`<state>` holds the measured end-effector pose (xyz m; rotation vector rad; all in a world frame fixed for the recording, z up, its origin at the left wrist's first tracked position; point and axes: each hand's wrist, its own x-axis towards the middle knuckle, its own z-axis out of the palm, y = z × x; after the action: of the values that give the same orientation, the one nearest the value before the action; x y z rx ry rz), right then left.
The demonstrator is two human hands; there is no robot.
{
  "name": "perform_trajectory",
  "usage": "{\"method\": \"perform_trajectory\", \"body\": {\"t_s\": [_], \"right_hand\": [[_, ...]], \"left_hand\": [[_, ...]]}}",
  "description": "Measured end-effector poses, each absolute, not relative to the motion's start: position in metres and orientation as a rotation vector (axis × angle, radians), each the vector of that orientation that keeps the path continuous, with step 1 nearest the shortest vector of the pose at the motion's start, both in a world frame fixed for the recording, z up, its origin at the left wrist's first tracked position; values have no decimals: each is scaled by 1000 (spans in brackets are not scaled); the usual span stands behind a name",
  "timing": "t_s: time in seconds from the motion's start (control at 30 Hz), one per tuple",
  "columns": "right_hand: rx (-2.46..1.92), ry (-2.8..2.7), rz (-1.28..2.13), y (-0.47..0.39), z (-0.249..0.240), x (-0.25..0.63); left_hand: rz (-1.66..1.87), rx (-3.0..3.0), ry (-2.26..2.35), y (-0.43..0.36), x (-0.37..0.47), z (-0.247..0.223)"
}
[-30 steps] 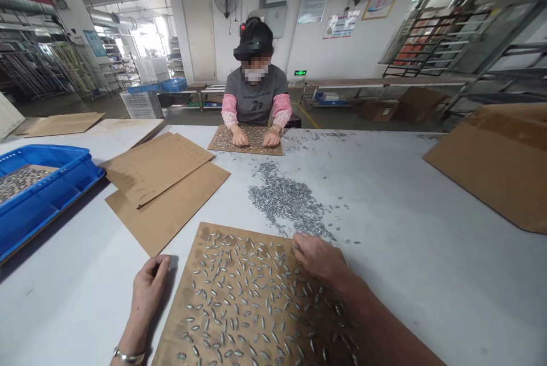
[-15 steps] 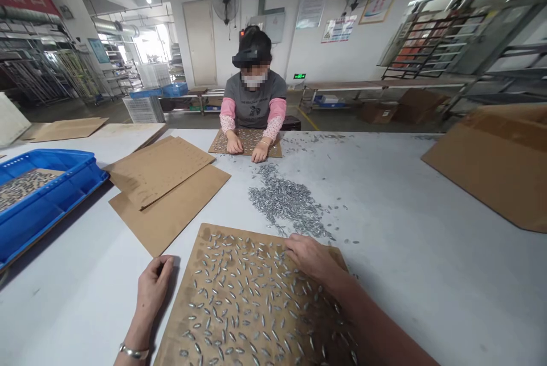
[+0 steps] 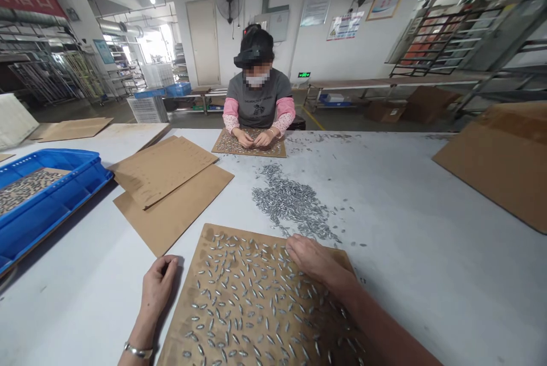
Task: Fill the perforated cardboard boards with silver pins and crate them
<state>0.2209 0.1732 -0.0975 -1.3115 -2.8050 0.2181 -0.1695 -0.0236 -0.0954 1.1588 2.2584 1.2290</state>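
Observation:
A sheet of brown cardboard (image 3: 194, 303) lies in front of me, covered with many small silver, spindle-shaped metal pieces (image 3: 250, 325) spaced apart. To its left, my left hand (image 3: 159, 285) rests on the table, curled into a loose fist with nothing seen in it. My right hand (image 3: 314, 257) reaches over the sheet's far right part. Its fingers are bent and together, low over the pieces near the far edge; the fingertips and anything in them are hidden. Just beyond the sheet is a loose heap of the same metal pieces (image 3: 290, 200).
Across the white table (image 3: 410, 212), a co-worker (image 3: 258, 98) has both hands over another piece-covered cardboard sheet (image 3: 273, 151). Stacked cardboard sheets (image 3: 171, 169) and a blue plastic crate (image 3: 64, 206) of pieces stand left. A large cardboard box (image 3: 496, 166) is at right.
The co-worker's hands have drawn back from the near edge of their sheet and come together over it. The view has shifted slightly; my hands hold nearly the same places.

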Motion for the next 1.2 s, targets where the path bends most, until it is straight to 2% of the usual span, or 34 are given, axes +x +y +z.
{"method": "perform_trajectory", "body": {"t_s": [0.6,1.2], "right_hand": [[-1456,-2841,195,163,-77,216],[-1289,-2741,191,150,-85,224]], "left_hand": [[1222,1168,2296,-23,-167,-92],[1227,1212,2302,-22,-168,-94]]}}
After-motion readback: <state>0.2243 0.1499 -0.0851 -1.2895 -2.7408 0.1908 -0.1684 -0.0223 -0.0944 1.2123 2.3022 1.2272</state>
